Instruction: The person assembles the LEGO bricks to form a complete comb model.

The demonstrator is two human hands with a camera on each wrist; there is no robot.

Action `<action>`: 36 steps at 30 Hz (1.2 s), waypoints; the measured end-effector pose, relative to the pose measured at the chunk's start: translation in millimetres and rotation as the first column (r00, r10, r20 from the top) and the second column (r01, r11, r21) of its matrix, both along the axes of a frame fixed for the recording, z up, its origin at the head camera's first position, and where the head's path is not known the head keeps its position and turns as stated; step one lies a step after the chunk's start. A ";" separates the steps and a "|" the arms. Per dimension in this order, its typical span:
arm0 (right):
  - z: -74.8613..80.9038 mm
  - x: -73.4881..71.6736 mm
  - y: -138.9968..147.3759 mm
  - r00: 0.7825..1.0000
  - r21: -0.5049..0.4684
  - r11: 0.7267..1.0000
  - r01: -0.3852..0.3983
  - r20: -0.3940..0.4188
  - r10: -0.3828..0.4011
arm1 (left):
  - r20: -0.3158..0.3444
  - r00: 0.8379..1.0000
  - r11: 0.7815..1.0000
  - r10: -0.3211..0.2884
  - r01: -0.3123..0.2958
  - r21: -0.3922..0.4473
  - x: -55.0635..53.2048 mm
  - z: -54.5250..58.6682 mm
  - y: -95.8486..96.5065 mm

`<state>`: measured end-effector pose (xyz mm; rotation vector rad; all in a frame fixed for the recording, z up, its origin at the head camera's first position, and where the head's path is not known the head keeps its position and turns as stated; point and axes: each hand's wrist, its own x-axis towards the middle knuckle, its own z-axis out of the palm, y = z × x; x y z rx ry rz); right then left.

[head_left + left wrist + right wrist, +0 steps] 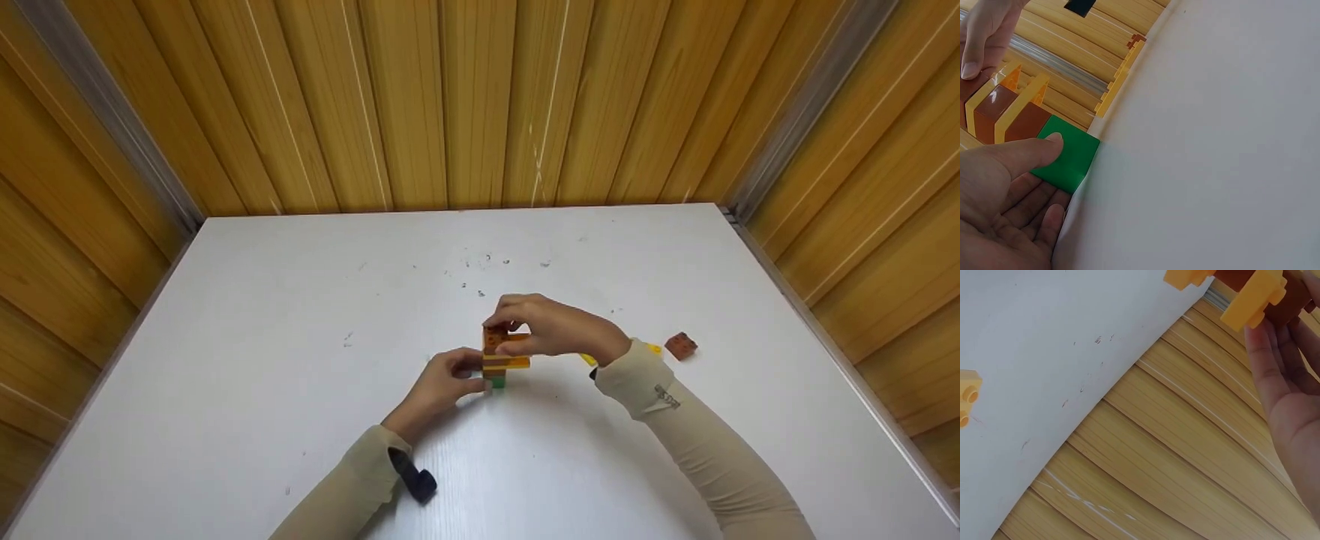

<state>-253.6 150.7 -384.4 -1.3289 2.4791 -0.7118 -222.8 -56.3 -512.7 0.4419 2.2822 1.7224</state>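
Your left hand pinches the green base block of the upright stack on the table, presumably bracing it while your right hand grips the brown top block.

In the head view, even light, seemingly from above, brightens the white surface, with pale, streaky glare at its near middle. Soft-edged shadows spread beside the left forearm and below the right sleeve, whose printed mark is too blurred to read. Wide-angle stretching splays the side walls outward. The left wrist view is dimmer, its surface greyish, with white glints on a brown block and a gentle sheen on the green block. The right wrist view shows the surface faintly bluish, its edge slightly bowed.
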 end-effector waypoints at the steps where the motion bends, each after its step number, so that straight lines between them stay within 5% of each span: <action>1: -0.4 -0.3 0.0 1.000 0.001 1.000 0.003 0.000 -0.003 | 0.004 1.000 1.000 0.000 0.000 0.002 -0.1 0.6 0.1; 20: -0.1 -1.9 -4.6 0.996 0.031 0.999 0.039 0.077 -0.042 | 0.029 0.999 0.997 0.037 -0.036 -0.063 1.2 -0.6 -1.2; 36: -7.4 -7.3 2.6 0.990 -0.055 0.998 0.044 0.133 -0.036 | -0.002 0.999 0.998 0.039 -0.039 -0.041 -0.1 -2.5 0.0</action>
